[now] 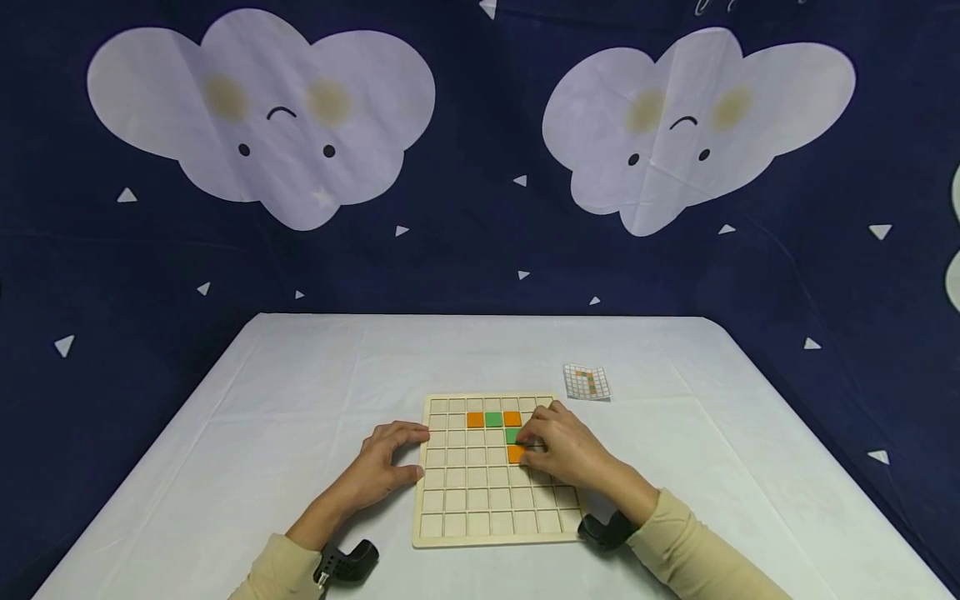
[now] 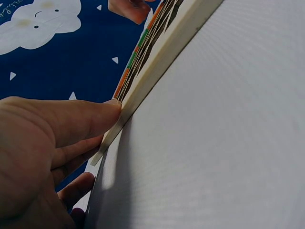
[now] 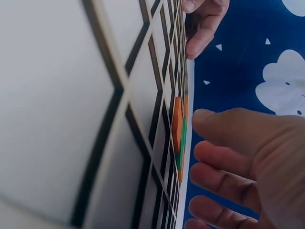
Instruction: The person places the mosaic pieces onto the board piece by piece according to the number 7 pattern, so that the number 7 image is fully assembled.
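Note:
A light wooden grid board (image 1: 456,500) lies on the table. Along its second row sit an orange tile (image 1: 476,420), a green tile (image 1: 492,420) and another orange tile (image 1: 512,418). Below the last one come a second green tile (image 1: 512,436) and a third orange tile (image 1: 516,454). My right hand (image 1: 564,446) hovers over the board's right part, fingertips close to those lower tiles and partly covering them; the right wrist view shows its fingers loosely bent with nothing between them. My left hand (image 1: 378,467) steadies the left edge, thumb (image 2: 102,117) and fingers touching the rim.
Behind the board at the right lies a small printed card (image 1: 587,382) with a grid and a colored pattern. A white cloth covers the table (image 1: 337,358). A dark blue curtain (image 1: 480,250) with clouds hangs behind it.

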Tool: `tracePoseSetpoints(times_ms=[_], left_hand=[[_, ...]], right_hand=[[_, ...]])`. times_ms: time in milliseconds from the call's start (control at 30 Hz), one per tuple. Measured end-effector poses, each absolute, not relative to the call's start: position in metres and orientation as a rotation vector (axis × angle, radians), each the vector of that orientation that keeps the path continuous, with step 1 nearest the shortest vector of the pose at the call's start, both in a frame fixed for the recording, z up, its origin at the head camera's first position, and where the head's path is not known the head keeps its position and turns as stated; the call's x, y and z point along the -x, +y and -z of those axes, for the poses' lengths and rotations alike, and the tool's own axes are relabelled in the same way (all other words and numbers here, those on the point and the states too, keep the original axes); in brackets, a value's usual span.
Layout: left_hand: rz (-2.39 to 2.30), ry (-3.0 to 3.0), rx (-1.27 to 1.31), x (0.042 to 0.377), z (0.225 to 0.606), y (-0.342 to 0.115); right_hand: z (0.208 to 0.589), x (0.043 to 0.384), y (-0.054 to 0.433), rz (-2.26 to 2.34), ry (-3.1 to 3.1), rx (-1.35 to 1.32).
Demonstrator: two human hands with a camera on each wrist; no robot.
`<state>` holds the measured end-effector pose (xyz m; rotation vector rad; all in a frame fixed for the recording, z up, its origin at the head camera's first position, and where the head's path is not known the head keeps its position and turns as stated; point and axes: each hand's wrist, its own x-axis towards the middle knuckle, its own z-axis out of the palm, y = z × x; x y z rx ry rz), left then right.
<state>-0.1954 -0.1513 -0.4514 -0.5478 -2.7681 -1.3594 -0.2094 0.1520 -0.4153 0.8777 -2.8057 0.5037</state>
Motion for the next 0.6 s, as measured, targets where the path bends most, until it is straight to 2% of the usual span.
tracePoseSetpoints(times_ms=[600], left_hand=[[1.367,-2.774,0.541,0.195,0.451,-0.152]], right_hand=[[0.404,0.205,0.162,-0.530,-2.828,-0.771]])
